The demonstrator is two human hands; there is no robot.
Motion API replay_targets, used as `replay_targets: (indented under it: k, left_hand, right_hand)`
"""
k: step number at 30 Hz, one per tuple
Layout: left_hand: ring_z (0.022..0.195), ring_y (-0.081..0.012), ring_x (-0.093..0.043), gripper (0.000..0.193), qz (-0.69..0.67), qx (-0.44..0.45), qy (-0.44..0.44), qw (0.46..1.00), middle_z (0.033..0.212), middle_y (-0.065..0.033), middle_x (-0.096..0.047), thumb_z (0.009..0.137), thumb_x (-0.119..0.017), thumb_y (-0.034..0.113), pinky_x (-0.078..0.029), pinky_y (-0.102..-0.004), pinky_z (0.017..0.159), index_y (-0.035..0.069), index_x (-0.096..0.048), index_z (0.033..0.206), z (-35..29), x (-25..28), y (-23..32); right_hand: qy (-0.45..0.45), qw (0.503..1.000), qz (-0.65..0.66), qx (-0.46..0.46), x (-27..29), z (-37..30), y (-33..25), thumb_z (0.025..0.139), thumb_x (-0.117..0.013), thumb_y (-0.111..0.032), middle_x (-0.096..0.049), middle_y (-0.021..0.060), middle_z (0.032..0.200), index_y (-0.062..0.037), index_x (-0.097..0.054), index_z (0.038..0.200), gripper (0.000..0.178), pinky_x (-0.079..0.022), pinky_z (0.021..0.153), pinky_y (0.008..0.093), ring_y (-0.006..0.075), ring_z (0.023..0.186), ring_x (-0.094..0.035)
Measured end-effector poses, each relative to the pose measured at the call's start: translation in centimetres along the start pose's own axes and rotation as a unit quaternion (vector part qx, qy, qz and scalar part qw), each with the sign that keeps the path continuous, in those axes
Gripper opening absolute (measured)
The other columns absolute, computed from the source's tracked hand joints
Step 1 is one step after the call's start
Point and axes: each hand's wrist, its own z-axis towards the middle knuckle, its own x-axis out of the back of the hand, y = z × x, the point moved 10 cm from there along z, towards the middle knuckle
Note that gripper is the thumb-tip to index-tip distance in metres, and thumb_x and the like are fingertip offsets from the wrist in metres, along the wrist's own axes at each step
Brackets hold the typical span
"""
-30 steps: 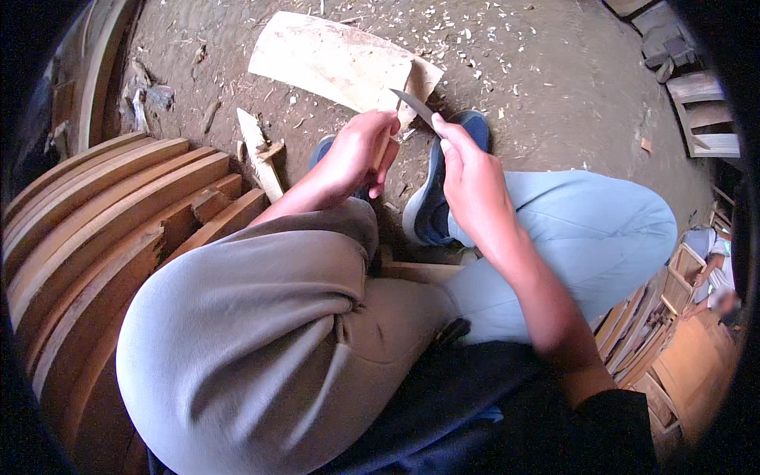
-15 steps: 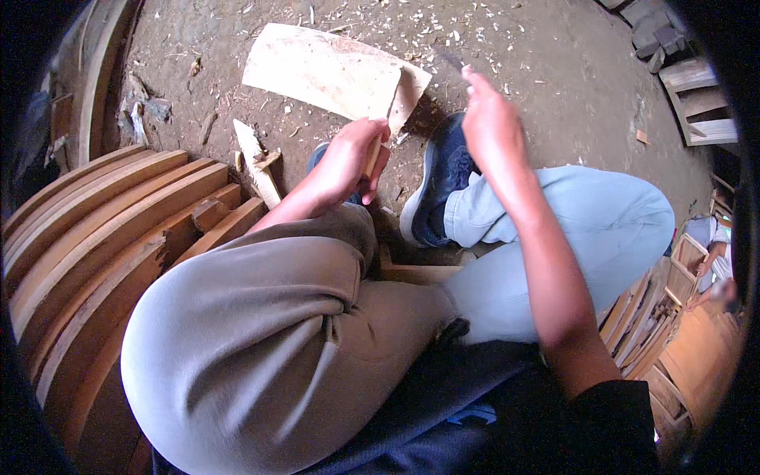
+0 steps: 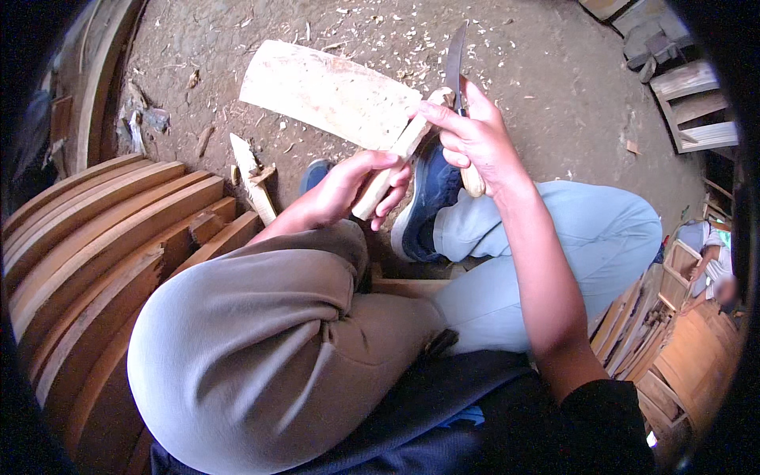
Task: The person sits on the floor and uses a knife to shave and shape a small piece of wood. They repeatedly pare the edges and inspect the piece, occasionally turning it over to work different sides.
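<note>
Left hand (image 3: 342, 190) grip: closed around the handle of the wooden paddle blank (image 3: 331, 93). Right hand (image 3: 475, 138) grip: holds the knife (image 3: 454, 59), blade up, beside the handle.

Soft daylight is falling on the dirt floor (image 3: 554, 95), so shadows are looking faint. The picture's round edges are going black, and straight boards are bending near them.

One paddle-shaped wooden blank (image 3: 332, 99), one knife (image 3: 455, 59)
</note>
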Motion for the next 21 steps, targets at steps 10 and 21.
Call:
replay_targets:
  k: [10, 21]
  left_hand:
    - [0.043, -0.0105, -0.05, 0.048, 0.118, -0.055, 0.09, 0.987, 0.055, -0.0008, -0.047, 0.102, -0.035, 0.051, -0.044, -0.0242, 0.043, 0.008, -0.051, 0.088, 0.7, 2.0, 1.4]
    - [0.042, -0.0109, -0.047, 0.045, 0.082, -0.067, 0.04, 0.994, 0.059, -0.0017, -0.05, 0.101, -0.036, 0.048, -0.041, -0.0232, 0.042, 0.005, -0.052, 0.102, 0.4, 1.0, 1.5]
  right_hand:
    - [0.008, 0.995, -0.095, 0.012, -1.2, 0.3, 1.6, 0.08, -0.08, -0.015, -0.054, -0.0023, 0.066, 0.0004, -0.017, 0.15, 0.095, -0.029, 0.036, 0.0219, 0.0034, 0.043, -0.041]
    - [0.029, 0.996, -0.068, 0.042, -0.8, 0.7, 1.0, 0.08, -0.081, -0.019, -0.05, -0.0045, 0.064, 0.0017, -0.017, 0.15, 0.097, -0.031, 0.036, 0.0216, 0.0026, 0.044, -0.039]
